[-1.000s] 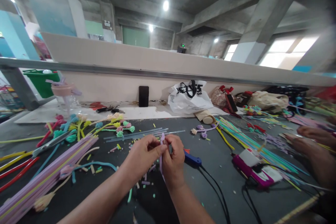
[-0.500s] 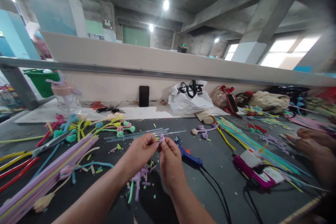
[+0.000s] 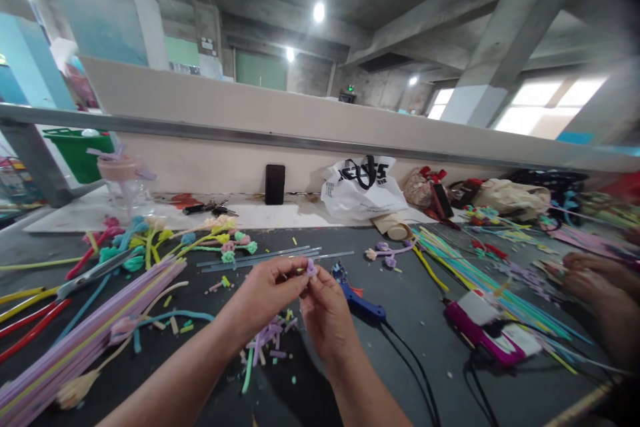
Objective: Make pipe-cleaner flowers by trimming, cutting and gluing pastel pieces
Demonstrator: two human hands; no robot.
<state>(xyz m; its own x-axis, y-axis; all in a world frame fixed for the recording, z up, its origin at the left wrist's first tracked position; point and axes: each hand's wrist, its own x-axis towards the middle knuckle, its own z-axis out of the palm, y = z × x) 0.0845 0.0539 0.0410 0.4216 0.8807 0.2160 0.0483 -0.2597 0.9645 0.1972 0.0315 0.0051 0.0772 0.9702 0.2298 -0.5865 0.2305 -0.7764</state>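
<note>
A small lilac piece of twisted chenille stem (image 3: pixel 311 267) is pinched between the fingertips of both hands, over the middle of the dark table. My left hand (image 3: pixel 270 288) comes at it from the left with thumb and forefinger closed. From below right, my right hand (image 3: pixel 326 310) grips it too; the fingers cover much of the piece. Short lilac and green chenille offcuts (image 3: pixel 270 337) lie under my wrists. Just right of my right hand rests a blue glue gun (image 3: pixel 367 307) with a black cord. Clear glue sticks (image 3: pixel 260 258) lie behind my hands.
At left are a bundle of lilac stems (image 3: pixel 100 333), scissors (image 3: pixel 95 273) and colourful chenille flowers (image 3: pixel 230 240). A phone (image 3: pixel 275 184) and a white bag (image 3: pixel 365 190) stand at the back. A magenta power strip (image 3: pixel 485 333) lies at right, near another person's hands (image 3: pixel 590 277).
My left hand has shifted slightly right, its fingers now further over the lilac piece. The right hand has turned a little around it.
</note>
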